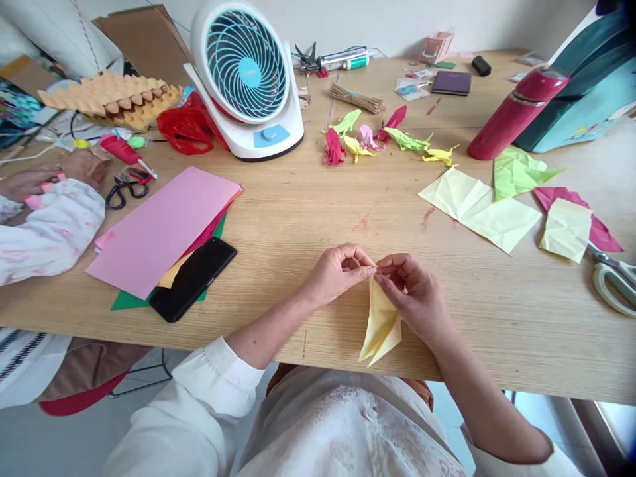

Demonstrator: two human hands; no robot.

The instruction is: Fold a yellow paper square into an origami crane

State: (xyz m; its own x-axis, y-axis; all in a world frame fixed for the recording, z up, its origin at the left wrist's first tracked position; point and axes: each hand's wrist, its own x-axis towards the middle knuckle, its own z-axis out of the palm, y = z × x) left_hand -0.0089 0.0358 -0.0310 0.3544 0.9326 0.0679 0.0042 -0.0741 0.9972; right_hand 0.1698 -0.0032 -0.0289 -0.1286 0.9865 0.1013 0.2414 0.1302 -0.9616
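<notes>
Near the table's front edge, a piece of folded yellow paper hangs from my fingertips, its layered lower end spread toward me. My left hand pinches its narrow top from the left. From the right, my right hand pinches the same top with thumb and fingers. Both sets of fingertips nearly meet there and hide the very tip. Creased pale yellow sheets lie to the right, beside a crumpled green sheet and a dark pink one.
A fan stands at the back, with small folded paper figures right of it. Left lie stacked coloured paper and a phone. Another person's sleeve rests far left. A red flask and scissors are right.
</notes>
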